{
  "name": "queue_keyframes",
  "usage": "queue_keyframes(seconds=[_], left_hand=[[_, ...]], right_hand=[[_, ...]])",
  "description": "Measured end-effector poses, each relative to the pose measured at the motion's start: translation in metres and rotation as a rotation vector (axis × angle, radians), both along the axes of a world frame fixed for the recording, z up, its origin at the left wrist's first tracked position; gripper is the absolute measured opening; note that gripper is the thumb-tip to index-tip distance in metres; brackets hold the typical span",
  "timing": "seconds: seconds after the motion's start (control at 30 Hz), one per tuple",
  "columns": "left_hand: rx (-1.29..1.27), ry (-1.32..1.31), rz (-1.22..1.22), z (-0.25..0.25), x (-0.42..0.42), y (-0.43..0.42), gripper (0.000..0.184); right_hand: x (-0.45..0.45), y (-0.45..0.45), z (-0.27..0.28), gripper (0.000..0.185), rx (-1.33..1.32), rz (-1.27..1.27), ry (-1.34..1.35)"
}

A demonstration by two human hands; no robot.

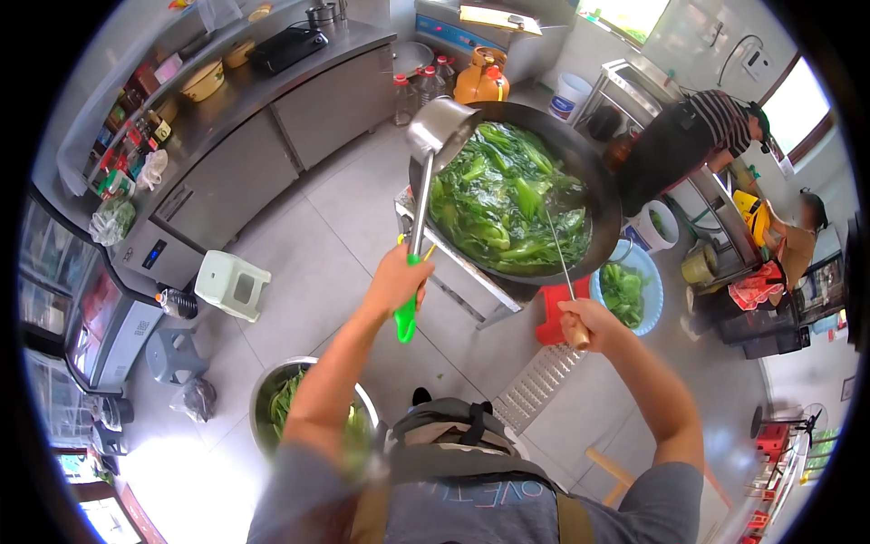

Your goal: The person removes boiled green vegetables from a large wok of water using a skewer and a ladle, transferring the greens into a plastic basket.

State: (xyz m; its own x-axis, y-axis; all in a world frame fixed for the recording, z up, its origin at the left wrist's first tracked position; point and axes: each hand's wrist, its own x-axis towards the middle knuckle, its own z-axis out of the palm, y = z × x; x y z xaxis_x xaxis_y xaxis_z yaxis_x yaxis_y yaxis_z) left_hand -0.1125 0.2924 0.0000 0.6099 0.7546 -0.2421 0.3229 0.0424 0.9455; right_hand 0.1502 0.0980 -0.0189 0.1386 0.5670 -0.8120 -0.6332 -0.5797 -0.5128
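Observation:
My left hand point(399, 277) is wrapped round the green handle of a large metal ladle point(441, 129). The ladle's bowl is raised over the left rim of a big dark wok point(609, 195). Leafy greens point(507, 199) lie in liquid inside this wok. In my right hand point(591, 325) is the wooden handle of a long, thin-shafted metal utensil point(560, 249). Its shaft slants down into the greens, which hide the far end.
Beside the wok stand a blue basin point(645, 281) of greens and a red stool point(555, 313). A metal bowl point(263, 408) of greens sits lower left. An orange gas cylinder point(481, 77) is behind. One person point(698, 136) bends over a counter; another person point(793, 240) is at right.

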Motion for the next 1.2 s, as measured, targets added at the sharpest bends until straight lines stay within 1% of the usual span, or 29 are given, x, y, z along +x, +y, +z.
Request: queue_keyframes(seconds=[0.07,0.17,0.27,0.3,0.4,0.47,0.5,0.53,0.57,0.6,0.67,0.73,0.77,0.8,0.87,0.9,0.93,0.97,1.03,1.07,1.13,1.17,1.2], left_hand=[[0.092,0.017,-0.056,-0.006,0.021,0.022,0.018],[0.270,0.300,-0.099,-0.015,0.051,0.043,0.029],[0.307,0.381,-0.022,-0.022,0.075,0.049,0.031],[0.268,0.381,-0.044,-0.025,0.081,0.053,0.030],[0.122,0.372,-0.109,-0.037,0.093,0.064,0.027],[0.001,0.349,-0.154,-0.041,0.101,0.070,0.024],[-0.025,0.367,-0.145,-0.044,0.105,0.069,0.019],[0.068,0.326,-0.295,-0.051,0.109,0.073,0.016],[0.162,0.281,-0.441,-0.062,0.111,0.080,0.013],[0.069,0.279,-0.444,-0.057,0.115,0.076,0.013],[-0.113,0.283,-0.440,-0.048,0.123,0.068,0.020],[-0.167,0.371,-0.350,-0.030,0.126,0.055,0.020],[-0.106,0.390,-0.394,-0.035,0.129,0.054,0.020],[-0.049,0.412,-0.440,-0.037,0.129,0.051,0.021],[-0.024,0.453,-0.423,-0.039,0.129,0.045,0.022],[-0.055,0.470,-0.360,-0.019,0.127,0.030,0.022],[-0.088,0.487,-0.298,-0.009,0.124,0.018,0.023],[-0.077,0.491,-0.316,-0.010,0.121,0.013,0.024],[-0.055,0.492,-0.349,-0.013,0.115,0.007,0.026],[0.005,0.514,-0.346,-0.013,0.111,0.002,0.025],[0.122,0.561,-0.343,-0.012,0.106,-0.008,0.027],[0.135,0.627,-0.395,-0.013,0.107,-0.011,0.032],[0.141,0.613,-0.390,-0.017,0.106,-0.015,0.032]], right_hand=[[0.005,-0.006,0.001,0.020,-0.060,-0.110,0.089],[-0.004,-0.010,0.016,0.018,-0.090,-0.155,0.105],[-0.017,-0.011,0.023,0.017,-0.173,-0.060,-0.118],[-0.019,-0.010,0.020,0.015,-0.190,-0.052,-0.149],[-0.018,-0.002,-0.010,0.012,-0.135,0.079,-0.174],[-0.029,0.018,-0.004,0.011,-0.085,0.075,-0.127],[-0.033,0.025,-0.003,0.012,-0.046,0.080,-0.095],[-0.036,0.032,-0.002,0.012,-0.005,0.088,-0.066],[-0.038,0.040,-0.001,0.013,0.037,0.050,-0.018],[-0.041,0.047,0.000,0.014,0.076,0.015,0.030],[-0.047,0.057,-0.001,0.015,0.150,-0.058,0.151],[-0.053,0.061,-0.003,0.016,0.216,-0.136,0.302],[-0.056,0.059,0.000,0.019,0.240,-0.152,0.336],[-0.053,0.055,-0.001,0.019,0.272,-0.182,0.431],[-0.048,0.047,-0.005,0.020,0.332,-0.236,0.620],[-0.047,0.043,-0.004,0.020,0.356,-0.245,0.673],[-0.047,0.037,-0.003,0.020,0.379,-0.256,0.726],[-0.048,0.032,-0.002,0.020,0.402,-0.265,0.778],[-0.043,0.017,-0.003,0.019,0.431,-0.361,1.072],[-0.043,0.009,-0.005,0.019,0.443,-0.408,1.221],[-0.050,-0.003,-0.019,0.018,0.569,-0.430,1.278],[-0.052,-0.008,-0.025,0.018,0.633,-0.441,1.307],[-0.053,-0.011,-0.027,0.018,0.641,-0.458,1.323]])
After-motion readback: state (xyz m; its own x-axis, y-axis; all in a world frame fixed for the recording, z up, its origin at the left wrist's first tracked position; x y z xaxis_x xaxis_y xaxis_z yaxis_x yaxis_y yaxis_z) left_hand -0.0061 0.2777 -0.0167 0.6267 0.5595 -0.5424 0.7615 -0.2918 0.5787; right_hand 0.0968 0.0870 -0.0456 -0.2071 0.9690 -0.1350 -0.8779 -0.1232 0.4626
